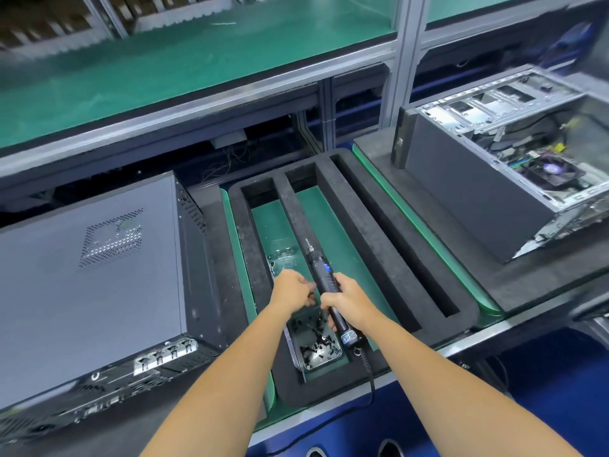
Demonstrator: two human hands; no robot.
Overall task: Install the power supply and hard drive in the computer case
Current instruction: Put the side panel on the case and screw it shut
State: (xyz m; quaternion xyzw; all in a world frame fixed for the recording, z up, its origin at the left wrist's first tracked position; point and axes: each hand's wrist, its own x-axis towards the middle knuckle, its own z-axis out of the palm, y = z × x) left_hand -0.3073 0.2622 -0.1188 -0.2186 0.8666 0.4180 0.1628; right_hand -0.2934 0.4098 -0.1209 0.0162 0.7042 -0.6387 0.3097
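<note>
Screw pick-up over the foam tray, between a closed and an open computer case.

Left of the foam tray [362, 209] on the counter [494, 338], a closed grey case [92, 258] lies flat. Over the tray's screw bin [316, 352], the left hand [291, 290] curls its fingertips, seemingly pinching a screw too small to confirm; beside it the right hand [346, 300] grips the electric screwdriver [324, 285], bit pointing away, likely for loading. Right of the tray, the open case [494, 179] shows fan, wiring and bare drive bays.
</note>
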